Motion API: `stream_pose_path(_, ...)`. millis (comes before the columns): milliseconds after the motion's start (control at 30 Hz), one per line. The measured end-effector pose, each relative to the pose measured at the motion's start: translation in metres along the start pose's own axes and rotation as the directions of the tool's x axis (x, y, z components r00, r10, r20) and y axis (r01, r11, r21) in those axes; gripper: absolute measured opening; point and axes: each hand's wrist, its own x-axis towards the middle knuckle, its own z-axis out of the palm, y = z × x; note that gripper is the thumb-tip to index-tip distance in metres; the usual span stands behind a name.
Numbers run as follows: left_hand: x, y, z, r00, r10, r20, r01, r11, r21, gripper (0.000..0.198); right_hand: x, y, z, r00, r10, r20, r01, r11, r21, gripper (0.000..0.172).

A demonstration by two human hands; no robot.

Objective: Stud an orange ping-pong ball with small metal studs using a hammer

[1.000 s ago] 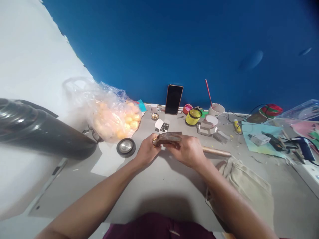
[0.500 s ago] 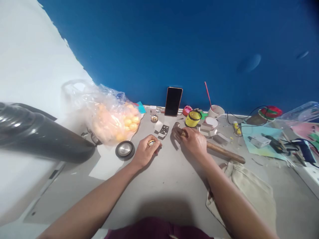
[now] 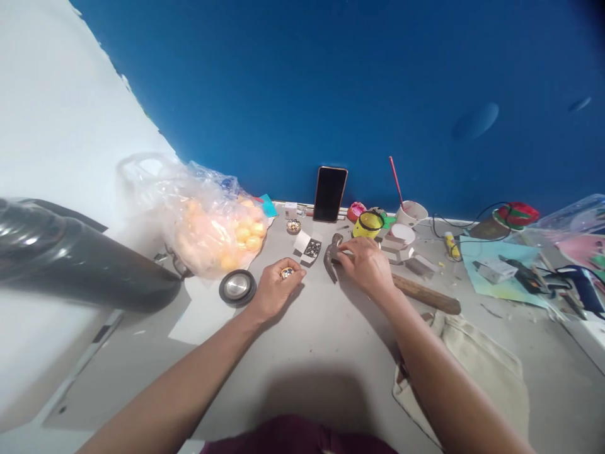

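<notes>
My left hand is closed around a small round gold-and-dark piece, whose top shows between thumb and fingers. My right hand grips a claw hammer close to its metal head, with the wooden handle running out to the right beneath my wrist. The hammer lies on the grey table, its claw curving toward me. Between and beyond my hands stands a small open box of shiny dark bits. Left of my left hand sits a round black dish with a silver centre.
A plastic bag of orange balls fills the back left, near a thick grey tube. A phone leans on the blue wall. Behind my right hand stand a yellow cup and a white cup. A beige cloth lies right.
The hammer has shifted slightly and its head has turned on the table, while my right hand's fingers have moved at its neck. My left hand stays nearly still with the round piece.
</notes>
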Motion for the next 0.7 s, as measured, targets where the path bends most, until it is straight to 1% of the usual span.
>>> stream_pose_path(67,0.002,-0.002,0.002,0.999,-0.036,0.013,0.037,0.988,-0.153,0.024,0.008,-0.009,-0.003,0.998,-0.029,0.063,0.03,1.0,-0.007,0.022)
stream_pose_path(167,0.007,-0.005,0.002,0.997,-0.05,0.061,0.072,0.898,-0.433,0.026,0.022,-0.024,-0.005,0.983,-0.052,0.174,0.063,0.996,-0.062,0.024)
stream_pose_path(233,0.009,-0.007,0.001,0.997,-0.047,0.063,0.073,0.852,-0.519,0.027,0.032,-0.034,-0.005,0.973,-0.046,0.227,0.071,0.992,-0.103,0.025)
stream_pose_path(300,0.01,-0.006,0.0,0.997,-0.061,0.057,0.082,0.84,-0.536,0.03,0.042,-0.041,-0.004,0.968,-0.03,0.25,0.068,0.987,-0.144,0.026)
stream_pose_path(433,0.007,-0.004,-0.001,0.992,-0.109,0.063,0.126,0.845,-0.52,0.041,0.056,-0.05,0.004,0.961,-0.004,0.276,0.068,0.973,-0.222,0.029)
stream_pose_path(533,0.006,-0.006,-0.001,0.991,-0.104,0.081,0.131,0.838,-0.53,0.046,0.06,-0.054,0.014,0.961,-0.006,0.276,0.075,0.967,-0.242,0.029)
stream_pose_path(700,0.009,-0.01,-0.001,0.992,-0.081,0.097,0.121,0.823,-0.554,0.044,0.06,-0.055,0.025,0.961,-0.002,0.276,0.069,0.969,-0.235,0.027)
